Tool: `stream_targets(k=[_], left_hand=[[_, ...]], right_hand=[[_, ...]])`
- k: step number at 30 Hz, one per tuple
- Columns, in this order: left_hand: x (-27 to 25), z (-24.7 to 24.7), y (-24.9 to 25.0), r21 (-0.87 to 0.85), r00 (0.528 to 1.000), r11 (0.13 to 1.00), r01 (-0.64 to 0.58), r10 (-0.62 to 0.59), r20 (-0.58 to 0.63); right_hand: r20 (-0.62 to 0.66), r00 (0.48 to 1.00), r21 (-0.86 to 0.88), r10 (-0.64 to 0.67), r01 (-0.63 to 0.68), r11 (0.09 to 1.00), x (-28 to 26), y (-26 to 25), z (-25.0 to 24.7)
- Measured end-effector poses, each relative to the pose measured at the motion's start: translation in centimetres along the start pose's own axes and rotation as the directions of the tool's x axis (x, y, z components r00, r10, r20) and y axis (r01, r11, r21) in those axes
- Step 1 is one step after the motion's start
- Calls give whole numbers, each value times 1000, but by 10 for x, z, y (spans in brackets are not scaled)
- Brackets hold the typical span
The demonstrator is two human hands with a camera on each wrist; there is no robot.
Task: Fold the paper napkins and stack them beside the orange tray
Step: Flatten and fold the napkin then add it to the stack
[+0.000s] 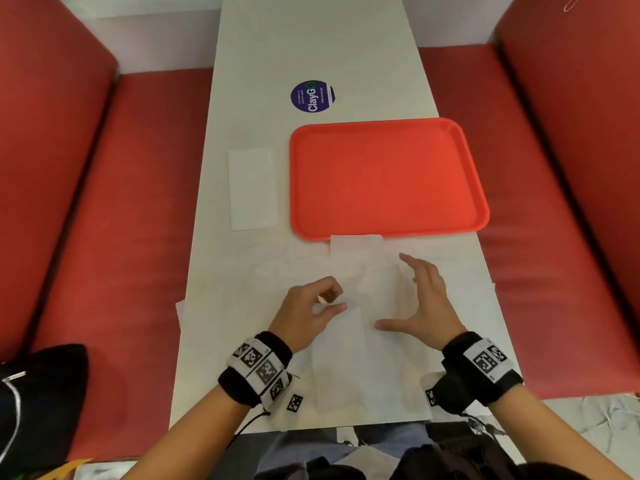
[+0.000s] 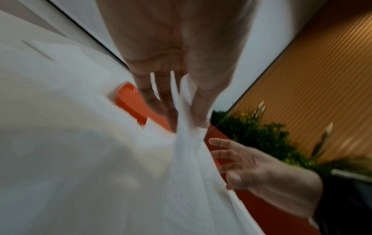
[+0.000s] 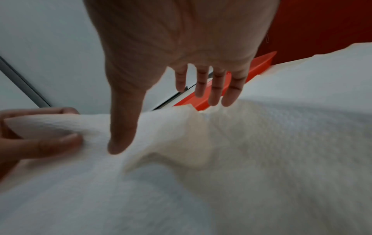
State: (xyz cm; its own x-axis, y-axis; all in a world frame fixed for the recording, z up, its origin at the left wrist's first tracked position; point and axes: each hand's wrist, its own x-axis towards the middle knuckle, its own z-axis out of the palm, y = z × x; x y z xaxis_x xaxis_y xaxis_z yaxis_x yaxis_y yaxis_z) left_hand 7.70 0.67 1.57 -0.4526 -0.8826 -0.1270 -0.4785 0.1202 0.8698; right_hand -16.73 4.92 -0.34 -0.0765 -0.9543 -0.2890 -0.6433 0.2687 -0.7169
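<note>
A white paper napkin (image 1: 360,292) lies rumpled on the table just in front of the orange tray (image 1: 384,178). My left hand (image 1: 327,299) pinches the napkin's left edge (image 2: 185,111) between thumb and fingers and lifts it. My right hand (image 1: 401,296) is spread flat, its fingers (image 3: 217,89) straight, hovering over or lightly touching the napkin (image 3: 221,143). One folded napkin (image 1: 252,188) lies flat to the left of the tray. More unfolded napkins (image 1: 346,375) are spread under both wrists near the front edge.
The narrow white table (image 1: 311,46) runs between two red bench seats (image 1: 121,202). A round purple sticker (image 1: 312,96) sits beyond the tray. A black bag (image 1: 38,403) rests on the left seat. Plants (image 2: 261,135) show in the left wrist view.
</note>
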Motion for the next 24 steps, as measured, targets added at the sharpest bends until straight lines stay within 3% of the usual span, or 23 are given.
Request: stream_targets(k=[3, 6, 8, 10, 12, 15, 17, 20, 24], left_hand=[[1, -23, 25, -158, 989, 987, -34, 10, -151], [-1, -48, 43, -453, 942, 891, 13, -163, -292], [-5, -53, 31, -505, 928, 847, 165, -307, -212], [-11, -50, 9, -423, 874, 821, 382, -471, -124], [-18, -44, -9, -356, 833, 802, 479, -543, -103], [-21, -39, -16, -383, 808, 798, 466, -560, -184], [-19, -43, -9, -493, 815, 771, 403, -547, -190], [-13, -52, 14, -715, 897, 629, 307, -442, -4], [-3, -64, 25, -761, 923, 546, 350, -339, 181]], right_hand=[[77, 996, 138, -50, 39, 990, 5, -14, -15], [124, 992, 386, -35, -16, 922, 16, -20, -19], [162, 987, 531, 6, -92, 842, 24, -21, -18], [162, 987, 580, 1, -96, 809, 29, -24, -12], [129, 992, 595, 4, -80, 800, 29, -34, -8], [104, 995, 587, 3, -64, 807, 28, -49, -2], [114, 993, 600, -6, -64, 798, 28, -58, 1], [171, 985, 643, -4, -108, 758, 25, -77, 2], [154, 988, 668, 35, -130, 733, 28, -97, 2]])
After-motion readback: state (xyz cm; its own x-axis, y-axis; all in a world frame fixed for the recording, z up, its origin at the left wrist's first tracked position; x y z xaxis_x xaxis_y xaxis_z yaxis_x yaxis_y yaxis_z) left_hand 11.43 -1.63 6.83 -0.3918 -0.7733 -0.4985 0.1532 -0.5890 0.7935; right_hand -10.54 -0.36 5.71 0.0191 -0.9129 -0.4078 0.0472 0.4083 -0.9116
